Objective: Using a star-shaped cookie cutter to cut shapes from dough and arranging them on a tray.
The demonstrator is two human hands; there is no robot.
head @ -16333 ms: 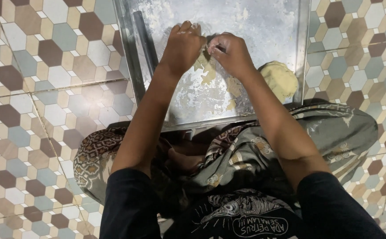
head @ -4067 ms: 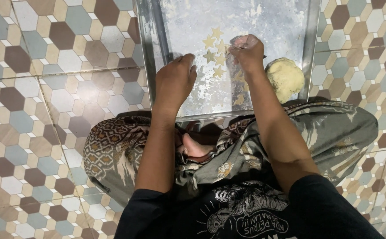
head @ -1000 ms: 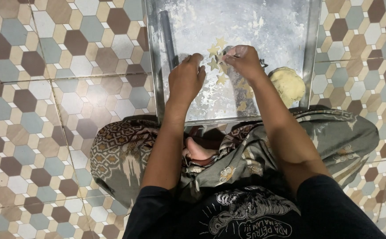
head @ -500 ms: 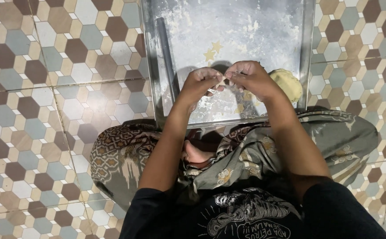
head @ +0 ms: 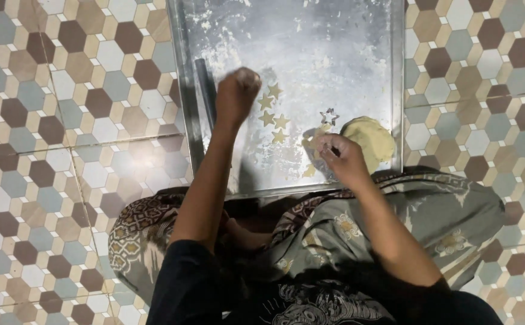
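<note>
Floury metal tray (head: 359, 36); left hand (head: 236, 96) beside star-shaped dough pieces (head: 273, 114), right hand (head: 337, 157) near dough lump (head: 374, 139)

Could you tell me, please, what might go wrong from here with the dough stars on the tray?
1. The left hand hovers right beside the cut stars; lowering it carelessly could squash or smear them.
2. The small star cutter lies loose between the stars and the dough lump; the right hand, working next to it, could knock it onto them.
3. The tray sits on floor tiles, so grit might reach the dough.
</note>
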